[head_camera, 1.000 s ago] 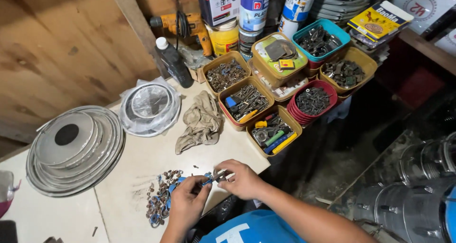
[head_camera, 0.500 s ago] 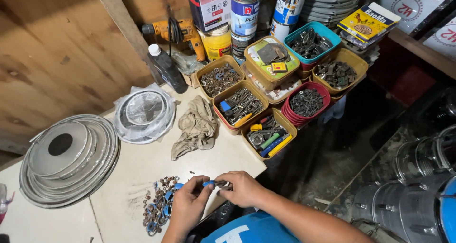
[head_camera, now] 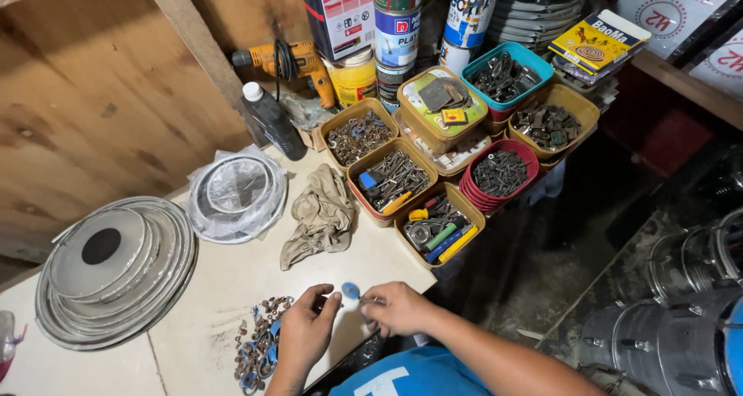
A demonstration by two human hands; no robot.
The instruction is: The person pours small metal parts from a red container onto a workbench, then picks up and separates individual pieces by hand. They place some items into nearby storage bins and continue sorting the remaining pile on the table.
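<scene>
Sorting small hardware: my hands meet over a small blue disc (head_camera: 350, 290), which sits at the near edge of the bench (head_camera: 209, 303), between my two sets of fingertips.

- Left hand (head_camera: 306, 334): fingers curled, tips pinching toward the blue disc from its left side.
- Right hand (head_camera: 396, 307): closed loosely, thumb and forefinger pinching a small piece just right of the disc; what it is I cannot tell.
- Step in hand, as I judge it: picking one part out and fitting or parting it. The next move calls for a steady fine pinch so the piece does not drop off the bench edge.
- Pile of rusty bits (head_camera: 263, 342): just left of the disc, touching my left wrist.
- Crumpled rag (head_camera: 319, 216): beyond the disc.
- Trays of screws and tools (head_camera: 395, 181): further beyond, to the right.
- Stack of round metal lids (head_camera: 108, 264): well left of the disc.

Against the earlier frame: my hands have drawn closer together, and the disc now shows clearly between them.
</scene>
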